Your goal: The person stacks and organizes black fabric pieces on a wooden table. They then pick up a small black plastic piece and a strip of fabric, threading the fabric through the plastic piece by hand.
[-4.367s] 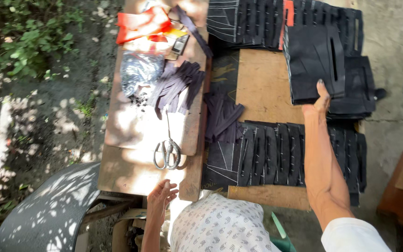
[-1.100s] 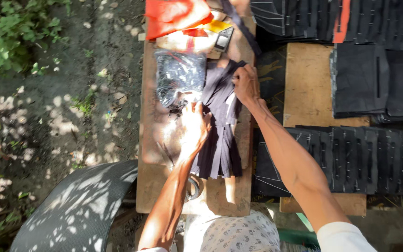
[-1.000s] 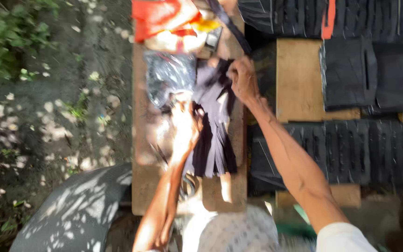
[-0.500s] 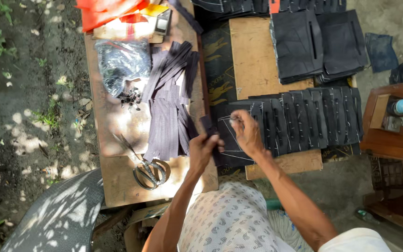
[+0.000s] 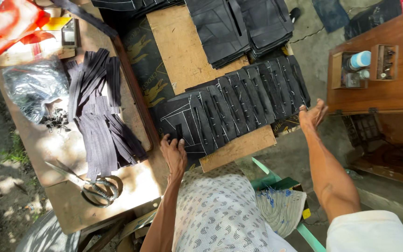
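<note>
The left hand point(image 5: 173, 156) is resting at the near end of a fanned row of dark cut panels point(image 5: 239, 109), its fingers point(image 5: 179, 143) lying loosely curled on the nearest panel; the grip is slack, not pinching anything that can be made out. The panels are overlapping one another like shingles and are lying across a plywood board point(image 5: 236, 148) on the table point(image 5: 71, 205), each marked with pale chalk lines.

The right hand point(image 5: 312, 114) is hanging in the air just past the far right end of the row, off the board's edge, palm up, fingers spread and holding nothing.

Left of the left hand, a bundle of dark strips point(image 5: 100, 121) is lying on the table, and scissors point(image 5: 92, 184) are lying below it near the table's front edge. A clear plastic bag point(image 5: 33, 86) is sitting beside the strips, with red cloth point(image 5: 5, 25) above it. A stack of dark pieces point(image 5: 243, 23) is lying at the top of the board. To the right, a wooden cabinet point(image 5: 388, 86) is carrying a small tray with a bottle point(image 5: 360, 59).
</note>
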